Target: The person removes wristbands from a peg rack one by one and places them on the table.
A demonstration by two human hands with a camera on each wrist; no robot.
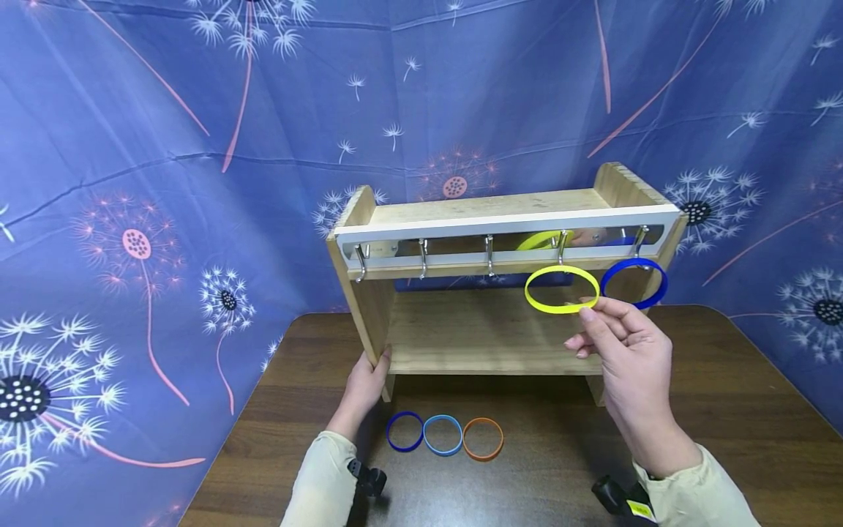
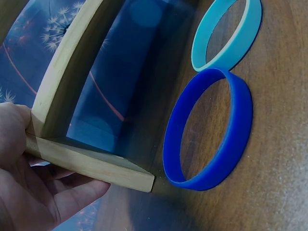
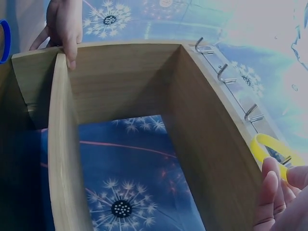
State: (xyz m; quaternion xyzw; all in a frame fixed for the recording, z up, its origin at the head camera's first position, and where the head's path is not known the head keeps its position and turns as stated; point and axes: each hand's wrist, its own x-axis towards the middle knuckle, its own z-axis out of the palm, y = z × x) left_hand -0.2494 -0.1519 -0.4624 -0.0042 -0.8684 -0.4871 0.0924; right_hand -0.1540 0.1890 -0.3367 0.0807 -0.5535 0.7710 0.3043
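My right hand [image 1: 635, 351] pinches a yellow silicone wristband [image 1: 562, 310] by its near edge, between thumb and fingertips. The band's far edge is right at the tip of the fourth metal hook [image 1: 562, 247] from the left. In the right wrist view, the yellow band [image 3: 260, 150] overlaps a hook. A blue wristband [image 1: 661, 293] hangs from the rightmost hook [image 1: 640, 240]. My left hand [image 1: 365, 384] grips the lower left side panel of a wooden shelf rack [image 1: 487, 329], thumb on one face and fingers behind.
On the brown table [image 1: 540, 468] in front of the rack lie a dark blue wristband [image 1: 388, 439], a light blue one [image 1: 443, 454] and an orange one [image 1: 483, 458] in a row. Three hooks on the left of the white rail [image 1: 454, 228] hold nothing. A dandelion-print cloth [image 1: 296, 110] stands behind.
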